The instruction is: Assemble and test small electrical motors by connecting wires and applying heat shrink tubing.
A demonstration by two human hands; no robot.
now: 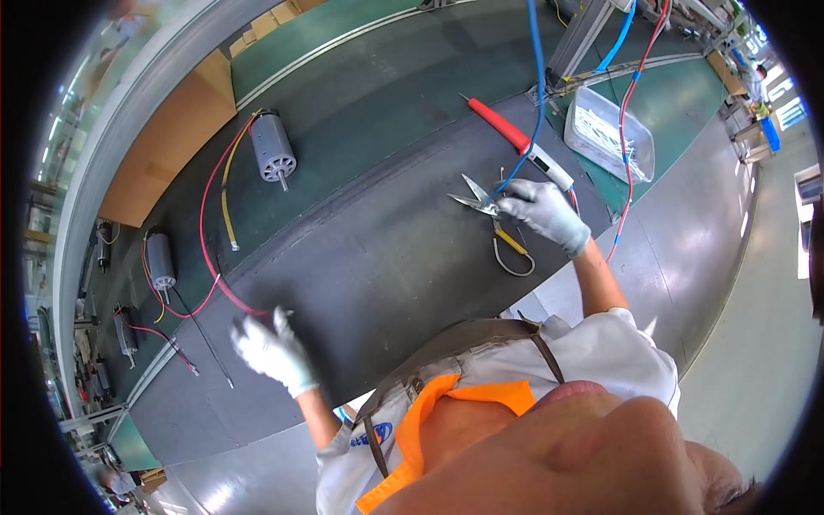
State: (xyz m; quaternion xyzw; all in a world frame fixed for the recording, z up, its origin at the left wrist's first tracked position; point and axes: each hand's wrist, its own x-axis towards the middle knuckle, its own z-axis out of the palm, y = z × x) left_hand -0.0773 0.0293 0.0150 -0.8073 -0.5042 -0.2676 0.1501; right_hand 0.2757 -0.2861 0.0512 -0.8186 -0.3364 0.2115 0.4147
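My left hand (273, 350), in a white glove, is closed at the end of a red wire (245, 302) over the left part of the dark mat. That wire curves up to a grey cylindrical motor (273, 148), which also has a wire in a yellow sleeve (226, 197). At the right, my gloved right hand (547, 216) has its fingers curled at the scissors (482, 204). The blades are spread and point up-left; one yellow-sleeved handle shows, while the other seems hidden under my fingers. A blue cord (539, 77) hangs down to this spot.
Beyond my right hand lies a red-and-white pointed tool (521, 144) beside a clear tub (609, 135) of white strips. More motors (160, 262) with wires are at the left. A cardboard box (176, 137) stands behind a curved metal frame. A red cable (625, 129) hangs at the right.
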